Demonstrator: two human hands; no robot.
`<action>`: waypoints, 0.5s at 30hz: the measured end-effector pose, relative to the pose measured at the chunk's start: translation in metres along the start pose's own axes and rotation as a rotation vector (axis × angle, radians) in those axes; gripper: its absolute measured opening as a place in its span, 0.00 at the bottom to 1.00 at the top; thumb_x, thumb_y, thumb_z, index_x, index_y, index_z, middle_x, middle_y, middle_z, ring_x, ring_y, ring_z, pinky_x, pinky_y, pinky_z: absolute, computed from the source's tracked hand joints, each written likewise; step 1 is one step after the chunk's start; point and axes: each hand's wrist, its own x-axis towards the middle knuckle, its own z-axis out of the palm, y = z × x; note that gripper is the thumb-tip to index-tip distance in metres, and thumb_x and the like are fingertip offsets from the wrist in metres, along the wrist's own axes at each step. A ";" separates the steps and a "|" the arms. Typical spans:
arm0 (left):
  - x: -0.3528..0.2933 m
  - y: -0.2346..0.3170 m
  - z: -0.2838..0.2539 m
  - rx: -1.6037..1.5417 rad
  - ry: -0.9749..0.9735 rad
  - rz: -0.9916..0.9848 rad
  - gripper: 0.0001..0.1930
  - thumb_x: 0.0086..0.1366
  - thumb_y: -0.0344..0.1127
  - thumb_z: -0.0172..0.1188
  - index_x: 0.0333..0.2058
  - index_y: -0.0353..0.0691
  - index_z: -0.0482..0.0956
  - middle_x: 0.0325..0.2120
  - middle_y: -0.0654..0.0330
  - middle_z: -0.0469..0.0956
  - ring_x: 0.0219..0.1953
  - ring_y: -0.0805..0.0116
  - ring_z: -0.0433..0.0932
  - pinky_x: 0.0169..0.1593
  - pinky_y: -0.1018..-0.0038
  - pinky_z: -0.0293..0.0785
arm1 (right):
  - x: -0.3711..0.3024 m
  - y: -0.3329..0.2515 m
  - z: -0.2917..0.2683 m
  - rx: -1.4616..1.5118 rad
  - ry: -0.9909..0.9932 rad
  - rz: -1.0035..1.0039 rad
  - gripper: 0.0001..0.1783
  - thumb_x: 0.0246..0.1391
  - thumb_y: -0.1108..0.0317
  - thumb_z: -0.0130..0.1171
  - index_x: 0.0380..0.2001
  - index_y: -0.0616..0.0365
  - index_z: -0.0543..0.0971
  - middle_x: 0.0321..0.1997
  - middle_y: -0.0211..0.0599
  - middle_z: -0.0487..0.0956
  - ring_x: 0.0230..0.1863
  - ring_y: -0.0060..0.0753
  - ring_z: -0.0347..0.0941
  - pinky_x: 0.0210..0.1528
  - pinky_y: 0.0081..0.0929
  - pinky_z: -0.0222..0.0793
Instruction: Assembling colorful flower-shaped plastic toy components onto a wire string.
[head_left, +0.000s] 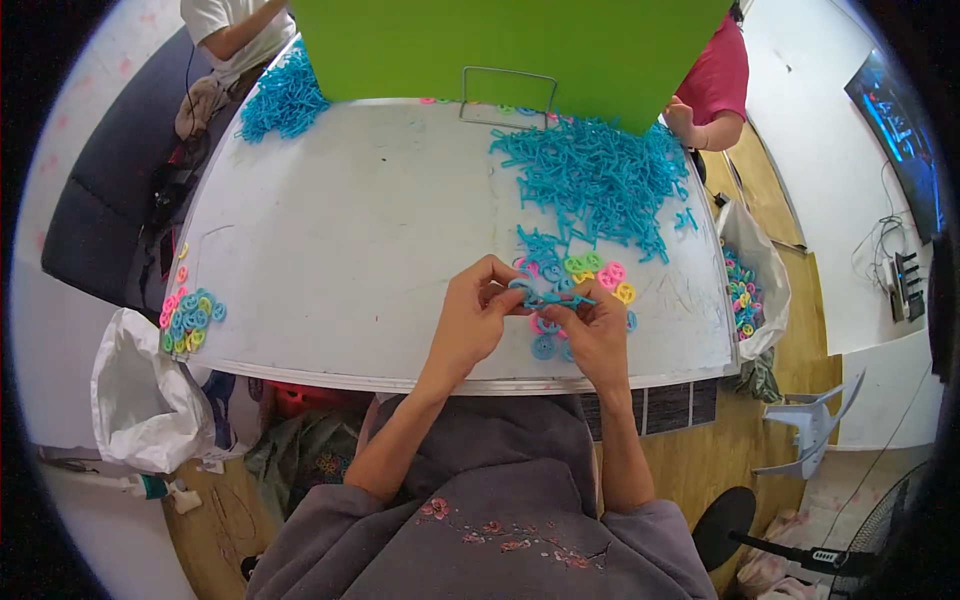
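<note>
A white sack (150, 385) is hanging open at the left corner of a white table (350, 240), where a small heap of blue, pink, yellow and green wheels (195, 315) is lying near the edge. Beyond it, a co-worker in a white top (262, 45) is sitting beside a mound of blue pieces (285, 100). Near the table's front edge, the person's left hand (472, 310) is pinching a pale-blue round piece (522, 287), its thumb and fingers closing narrowly. A green board (510, 50) is standing across the far side behind a wire frame (508, 97). Just to the right, the right hand (594, 340) is gripping a blue stick-like piece (560, 299) between thumb and finger; whether the two pieces are joining, one cannot tell. Loose coloured wheels (611, 275) are lying around and beneath both hands, with a large blue pile (600, 170) spreading behind them. A co-worker in a red sleeve (722, 75) is resting a hand by that pile, while an open sack (770, 270) of multicoloured pieces is standing beyond the table's right edge.
</note>
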 end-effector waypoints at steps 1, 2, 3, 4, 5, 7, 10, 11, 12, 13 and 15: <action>0.000 -0.001 0.000 -0.001 -0.003 0.000 0.04 0.64 0.19 0.50 0.36 0.32 0.71 0.32 0.57 0.77 0.35 0.70 0.78 0.43 0.72 0.79 | -0.001 0.000 0.000 0.058 -0.001 0.020 0.05 0.48 0.78 0.64 0.29 0.63 0.77 0.26 0.30 0.78 0.28 0.17 0.73 0.29 0.16 0.68; 0.000 -0.002 0.001 -0.009 0.016 -0.015 0.04 0.63 0.19 0.50 0.36 0.31 0.72 0.32 0.57 0.77 0.35 0.71 0.78 0.42 0.73 0.78 | -0.001 0.002 0.000 0.057 0.002 0.020 0.05 0.48 0.78 0.64 0.29 0.63 0.77 0.26 0.30 0.78 0.28 0.17 0.73 0.29 0.16 0.68; -0.001 -0.003 0.002 -0.018 0.034 -0.029 0.04 0.63 0.18 0.51 0.36 0.31 0.72 0.32 0.56 0.77 0.35 0.71 0.78 0.41 0.75 0.78 | 0.000 0.006 0.000 0.031 0.013 0.004 0.06 0.48 0.78 0.64 0.30 0.63 0.77 0.25 0.30 0.78 0.27 0.17 0.73 0.28 0.16 0.67; -0.001 -0.002 0.002 -0.019 0.031 -0.028 0.04 0.63 0.18 0.51 0.36 0.31 0.72 0.32 0.56 0.77 0.35 0.71 0.78 0.41 0.75 0.78 | 0.000 0.008 0.000 0.005 0.023 -0.011 0.06 0.49 0.77 0.64 0.31 0.63 0.77 0.25 0.30 0.78 0.27 0.16 0.72 0.28 0.16 0.67; -0.002 -0.002 0.001 0.076 0.043 0.034 0.06 0.63 0.18 0.51 0.38 0.30 0.74 0.32 0.57 0.77 0.35 0.72 0.78 0.40 0.76 0.77 | 0.000 0.007 0.002 0.003 0.027 -0.012 0.06 0.49 0.77 0.64 0.31 0.63 0.77 0.25 0.30 0.78 0.27 0.16 0.72 0.28 0.16 0.67; -0.004 -0.001 0.004 0.167 0.050 0.096 0.08 0.63 0.18 0.51 0.40 0.30 0.76 0.32 0.57 0.77 0.36 0.72 0.77 0.39 0.77 0.76 | 0.000 0.004 0.006 0.034 0.052 0.016 0.07 0.49 0.76 0.65 0.31 0.64 0.77 0.25 0.30 0.78 0.27 0.16 0.72 0.27 0.15 0.66; -0.008 0.004 0.008 0.235 0.101 0.251 0.13 0.63 0.19 0.51 0.44 0.33 0.78 0.32 0.58 0.77 0.34 0.73 0.76 0.38 0.78 0.75 | 0.004 -0.001 0.007 0.008 0.081 -0.009 0.07 0.48 0.76 0.65 0.32 0.64 0.78 0.25 0.30 0.79 0.26 0.16 0.73 0.28 0.15 0.67; -0.008 0.002 0.007 0.280 0.083 0.291 0.14 0.64 0.19 0.50 0.46 0.35 0.78 0.33 0.58 0.78 0.33 0.74 0.76 0.37 0.78 0.74 | 0.003 -0.005 0.007 0.008 0.079 -0.009 0.07 0.48 0.76 0.65 0.32 0.64 0.78 0.25 0.30 0.79 0.26 0.16 0.73 0.28 0.15 0.67; -0.009 0.000 0.006 0.324 0.067 0.330 0.15 0.64 0.19 0.50 0.47 0.37 0.78 0.33 0.58 0.78 0.33 0.74 0.76 0.37 0.78 0.74 | 0.003 -0.010 0.004 -0.049 0.040 0.005 0.07 0.49 0.75 0.65 0.32 0.64 0.78 0.25 0.31 0.79 0.26 0.16 0.73 0.28 0.15 0.67; -0.010 0.001 0.007 0.324 0.072 0.328 0.15 0.64 0.19 0.50 0.47 0.37 0.78 0.33 0.58 0.78 0.33 0.74 0.76 0.37 0.78 0.74 | 0.003 -0.013 0.002 -0.107 0.001 0.019 0.08 0.49 0.74 0.65 0.33 0.64 0.79 0.25 0.32 0.80 0.26 0.17 0.73 0.28 0.16 0.68; -0.010 0.003 0.013 0.173 0.139 0.294 0.12 0.64 0.19 0.50 0.43 0.35 0.79 0.33 0.57 0.79 0.32 0.75 0.75 0.37 0.78 0.74 | 0.006 -0.013 -0.005 -0.052 -0.028 0.044 0.08 0.50 0.74 0.65 0.33 0.64 0.79 0.25 0.32 0.80 0.26 0.17 0.74 0.28 0.16 0.68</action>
